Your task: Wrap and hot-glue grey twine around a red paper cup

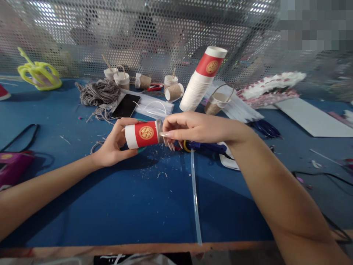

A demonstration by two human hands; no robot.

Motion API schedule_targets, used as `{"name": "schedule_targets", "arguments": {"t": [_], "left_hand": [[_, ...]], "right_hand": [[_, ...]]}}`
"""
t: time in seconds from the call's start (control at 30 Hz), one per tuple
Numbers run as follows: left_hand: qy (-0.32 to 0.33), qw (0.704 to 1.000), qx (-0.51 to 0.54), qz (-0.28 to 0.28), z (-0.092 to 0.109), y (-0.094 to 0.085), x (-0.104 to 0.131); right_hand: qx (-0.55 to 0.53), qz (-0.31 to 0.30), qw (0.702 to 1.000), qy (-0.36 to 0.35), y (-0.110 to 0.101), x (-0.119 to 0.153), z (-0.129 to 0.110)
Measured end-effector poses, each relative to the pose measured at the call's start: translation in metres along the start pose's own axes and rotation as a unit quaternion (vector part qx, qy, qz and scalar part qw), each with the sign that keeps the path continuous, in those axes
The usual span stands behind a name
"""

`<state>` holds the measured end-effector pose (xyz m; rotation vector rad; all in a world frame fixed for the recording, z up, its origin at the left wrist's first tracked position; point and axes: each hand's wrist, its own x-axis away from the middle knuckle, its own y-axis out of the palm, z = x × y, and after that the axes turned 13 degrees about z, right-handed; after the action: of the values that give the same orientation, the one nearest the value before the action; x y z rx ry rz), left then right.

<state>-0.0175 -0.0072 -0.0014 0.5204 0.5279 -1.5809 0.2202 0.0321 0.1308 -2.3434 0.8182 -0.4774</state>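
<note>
Left hand (pixel 110 150) around cup (pixel 145 134), right hand (pixel 190 126) at wrapped end (pixel 159 131).

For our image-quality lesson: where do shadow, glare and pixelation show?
Head view: a shadow darkens the blue table below the left hand; same view: shine streaks the clear stick; same view: bright glints dot the perforated panel, and pixel blocks cover the upper right.

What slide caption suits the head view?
Left hand holds a red-and-white paper cup sideways over a blue table, right hand at its grey-brown banded end.
</note>
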Motion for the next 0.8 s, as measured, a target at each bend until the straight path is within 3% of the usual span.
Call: {"name": "schedule_targets", "arguments": {"t": [0.47, 0.67, 0.8], "left_hand": [[-0.003, 1.0, -0.003, 0.0, -0.002, -0.001, 0.001], [0.001, 1.0, -0.002, -0.016, 0.0, -0.001, 0.0], [0.026, 0.999, -0.019, -0.012, -0.001, 0.0, -0.001]], "right_hand": [[0.023, 0.014, 0.999, 0.028, -0.003, 0.004, -0.002], [0.136, 0.101, 0.985, 0.018, -0.01, 0.007, 0.002], [0.083, 0.066, 0.993, 0.044, -0.003, 0.004, 0.006]]}}
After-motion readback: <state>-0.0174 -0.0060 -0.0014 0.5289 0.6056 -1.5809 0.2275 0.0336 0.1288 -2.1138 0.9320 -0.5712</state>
